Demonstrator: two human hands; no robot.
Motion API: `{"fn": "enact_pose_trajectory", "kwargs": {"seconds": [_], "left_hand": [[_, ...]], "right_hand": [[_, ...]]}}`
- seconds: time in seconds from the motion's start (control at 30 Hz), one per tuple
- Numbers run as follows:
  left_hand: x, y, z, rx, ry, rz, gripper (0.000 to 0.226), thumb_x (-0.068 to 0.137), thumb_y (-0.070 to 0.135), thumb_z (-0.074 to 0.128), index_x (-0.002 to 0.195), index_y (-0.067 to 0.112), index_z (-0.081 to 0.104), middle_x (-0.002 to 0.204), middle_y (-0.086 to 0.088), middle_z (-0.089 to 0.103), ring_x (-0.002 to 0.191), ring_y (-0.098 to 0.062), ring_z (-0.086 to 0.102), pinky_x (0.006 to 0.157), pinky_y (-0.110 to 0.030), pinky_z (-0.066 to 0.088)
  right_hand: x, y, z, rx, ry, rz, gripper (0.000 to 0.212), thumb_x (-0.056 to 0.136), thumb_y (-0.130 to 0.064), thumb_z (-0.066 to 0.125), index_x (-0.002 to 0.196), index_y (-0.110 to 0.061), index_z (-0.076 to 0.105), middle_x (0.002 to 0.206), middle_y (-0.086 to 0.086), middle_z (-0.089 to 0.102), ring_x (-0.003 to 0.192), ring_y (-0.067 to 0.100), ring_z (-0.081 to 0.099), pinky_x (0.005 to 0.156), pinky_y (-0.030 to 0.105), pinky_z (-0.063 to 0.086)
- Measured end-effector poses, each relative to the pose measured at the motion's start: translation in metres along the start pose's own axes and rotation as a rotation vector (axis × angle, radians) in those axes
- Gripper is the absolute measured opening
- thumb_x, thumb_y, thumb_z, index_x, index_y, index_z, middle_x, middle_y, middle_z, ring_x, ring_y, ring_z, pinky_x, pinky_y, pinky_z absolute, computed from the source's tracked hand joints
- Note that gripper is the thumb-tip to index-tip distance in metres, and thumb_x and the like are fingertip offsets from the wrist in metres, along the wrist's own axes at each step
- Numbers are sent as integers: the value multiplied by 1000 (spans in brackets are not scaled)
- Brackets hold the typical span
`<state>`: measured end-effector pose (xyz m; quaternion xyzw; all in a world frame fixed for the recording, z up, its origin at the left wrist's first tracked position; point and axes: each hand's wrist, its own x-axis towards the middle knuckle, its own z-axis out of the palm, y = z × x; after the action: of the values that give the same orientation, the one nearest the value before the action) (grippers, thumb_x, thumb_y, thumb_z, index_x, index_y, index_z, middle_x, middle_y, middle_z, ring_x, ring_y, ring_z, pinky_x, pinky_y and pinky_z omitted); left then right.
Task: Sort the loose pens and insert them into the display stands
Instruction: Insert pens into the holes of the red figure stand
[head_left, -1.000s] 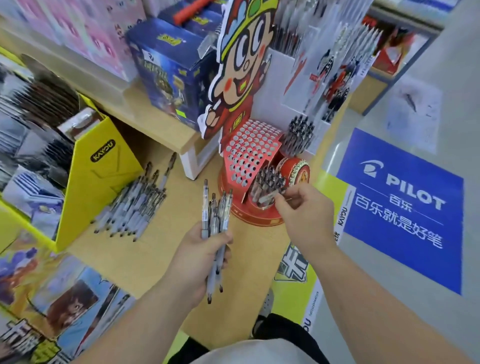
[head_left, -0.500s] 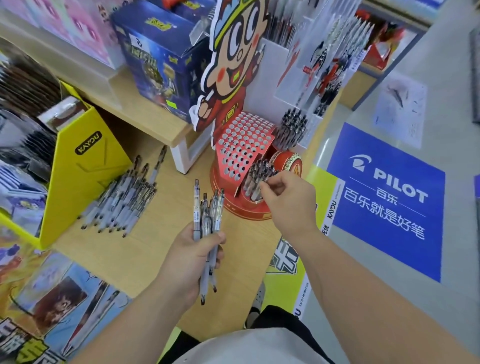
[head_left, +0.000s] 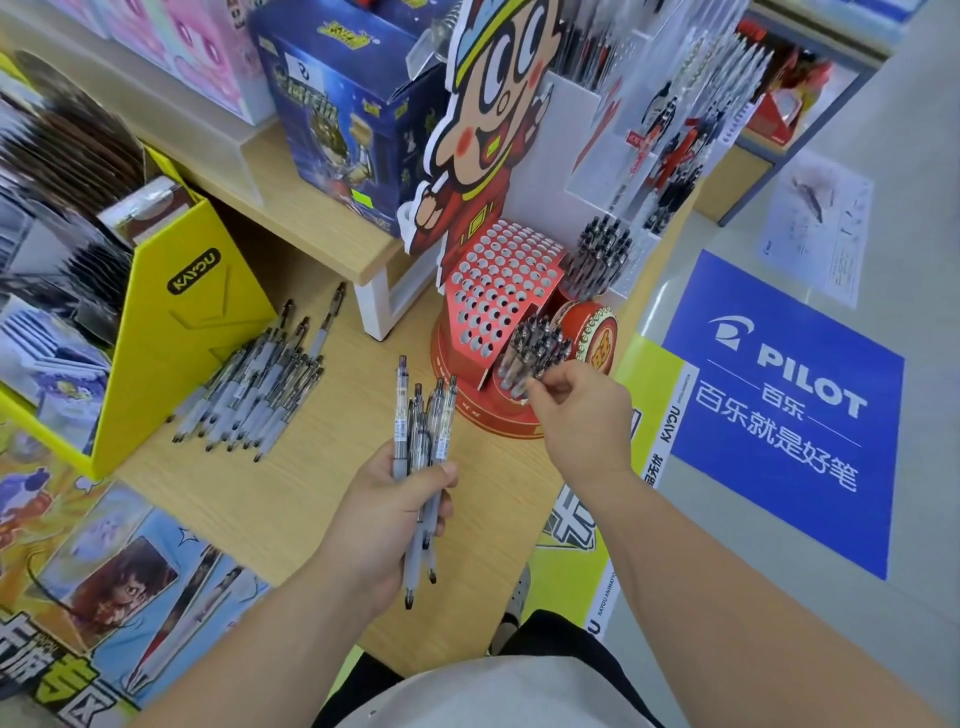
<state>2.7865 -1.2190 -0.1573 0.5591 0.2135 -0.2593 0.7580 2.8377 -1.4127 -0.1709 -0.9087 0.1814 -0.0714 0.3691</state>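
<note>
Early stage — left hand (head_left: 382, 519) grips a pen bundle (head_left: 423, 441), right hand (head_left: 579, 418) pinches one pen (head_left: 523, 396) at the small cluster (head_left: 537, 345) seated in the red display stand (head_left: 457, 376); most holes (head_left: 488, 291) empty, loose pile (head_left: 254, 395) lies on the desk (head_left: 291, 512).

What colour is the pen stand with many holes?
The pen stand is red, shown best in the head view.

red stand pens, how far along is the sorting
Early. Done: one cluster of pens stands in the front corner of the red stand. In hand: the left hand grips a bundle of pens; the right hand is at that cluster. Left: a loose pile on the table, and most holes are empty.
</note>
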Motion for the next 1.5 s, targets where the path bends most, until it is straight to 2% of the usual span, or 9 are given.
{"fn": "enact_pose_trajectory", "kwargs": {"seconds": [0.23, 0.43, 0.53, 0.67, 0.9, 1.07, 1.23, 1.37, 1.5], "left_hand": [[-4, 0, -3, -18, -35, 6, 9, 94, 8, 66, 96, 11, 59, 78, -6, 63, 61, -17, 56, 60, -34, 45], [-7, 2, 7, -1, -119, 26, 8, 94, 8, 66, 94, 12, 58, 79, -9, 64, 58, -19, 55, 56, -32, 44], [-6, 2, 21, 7, -158, 51, 13, 93, 7, 67, 89, 16, 60, 78, -10, 63, 56, -20, 53, 53, -31, 42], [-7, 1, 51, 29, -171, 110, 17, 78, 13, 74, 73, 27, 67, 65, -4, 58, 50, -19, 48, 48, -28, 38], [-5, -14, 124, 188, -1, 174, 19, 76, 18, 72, 90, 14, 59, 71, -6, 63, 53, -22, 48, 54, -32, 37], [-9, -31, 203, 93, 166, 103, 13, 92, 12, 71, 100, 11, 60, 76, -12, 62, 53, -22, 46, 47, -29, 36], [-9, -33, 260, 44, 237, 152, 8, 92, 8, 70, 90, 14, 66, 76, -15, 53, 47, -17, 43, 43, -24, 37], [-7, -25, 283, 80, 258, 209, 13, 91, 4, 72, 93, 12, 62, 62, -4, 57, 45, -12, 46, 44, -23, 39], [-3, -20, 282, 74, 316, 216, 9, 93, 15, 71, 96, 13, 63, 78, -15, 55, 54, -18, 45, 48, -28, 43]], "right_hand": [[5, 2, 7, -103, -5, 1, 13, 91, -27, 71, 85, -15, 74, 73, -9, 66, 69, 11, 62, 66, 30, 52], [-11, -6, -13, -9, -8, 23, 22, 85, -34, 77, 71, -28, 62, 64, -13, 62, 62, 2, 60, 58, 21, 47], [-25, -22, -35, 307, -170, 141, 23, 89, -35, 74, 76, -17, 69, 66, 2, 69, 57, 12, 65, 56, 30, 53], [-26, -25, -62, 582, -465, 216, 16, 88, -24, 75, 90, -8, 71, 74, 10, 71, 57, 16, 62, 54, 28, 51], [17, 32, -100, 678, -600, 181, 17, 83, -15, 80, 83, -6, 67, 61, 2, 65, 58, 17, 64, 54, 26, 51], [54, 79, -139, 725, -755, 233, 10, 87, -10, 76, 81, -7, 68, 70, 10, 64, 61, 19, 62, 57, 31, 51], [79, 101, -172, 756, -802, 253, 8, 88, -12, 74, 87, -9, 66, 69, 5, 62, 60, 17, 64, 54, 28, 51], [92, 107, -187, 776, -748, 224, 21, 86, -23, 78, 88, -4, 69, 67, 5, 62, 57, 17, 60, 53, 29, 50], [106, 100, -186, 761, -809, 188, 19, 90, -21, 74, 81, -5, 69, 65, 6, 65, 61, 18, 63, 59, 31, 51]]}}
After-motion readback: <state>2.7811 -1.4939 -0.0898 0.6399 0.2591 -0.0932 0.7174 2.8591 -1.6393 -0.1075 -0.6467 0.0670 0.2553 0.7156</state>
